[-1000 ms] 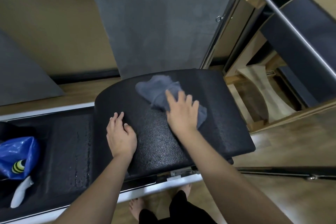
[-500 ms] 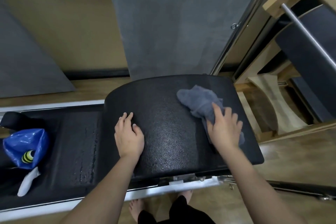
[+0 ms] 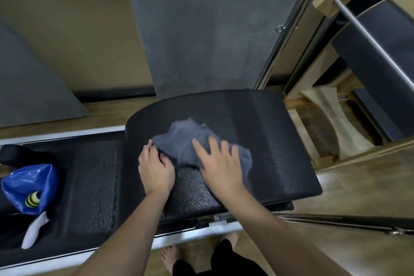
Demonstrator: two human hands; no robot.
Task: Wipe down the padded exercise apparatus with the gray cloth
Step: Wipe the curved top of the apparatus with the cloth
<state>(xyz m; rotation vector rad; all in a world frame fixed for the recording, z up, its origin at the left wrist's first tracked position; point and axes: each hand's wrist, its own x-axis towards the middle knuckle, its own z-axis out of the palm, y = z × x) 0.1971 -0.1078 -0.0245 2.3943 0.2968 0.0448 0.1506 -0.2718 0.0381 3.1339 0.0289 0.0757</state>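
A black padded arc point(image 3: 275, 141) of the exercise apparatus sits on a long black padded bed point(image 3: 89, 181). The crumpled gray cloth point(image 3: 181, 141) lies on the arc's middle. My right hand point(image 3: 220, 163) presses flat on the cloth's right part, fingers spread and blurred by motion. My left hand point(image 3: 156, 168) rests palm down on the arc's left side, its fingertips touching the cloth's left edge. Wet sheen shows on the arc's right half.
A blue plastic bag point(image 3: 26, 186) with a white spray nozzle point(image 3: 33, 231) lies on the bed at far left. Wooden equipment with a metal bar point(image 3: 369, 40) stands at right. A gray panel point(image 3: 201, 29) leans behind. My bare feet point(image 3: 172, 255) are below the frame's rail.
My right hand has swept the cloth from the arc's right side back to its middle, up against my left hand. My left hand stays planted.
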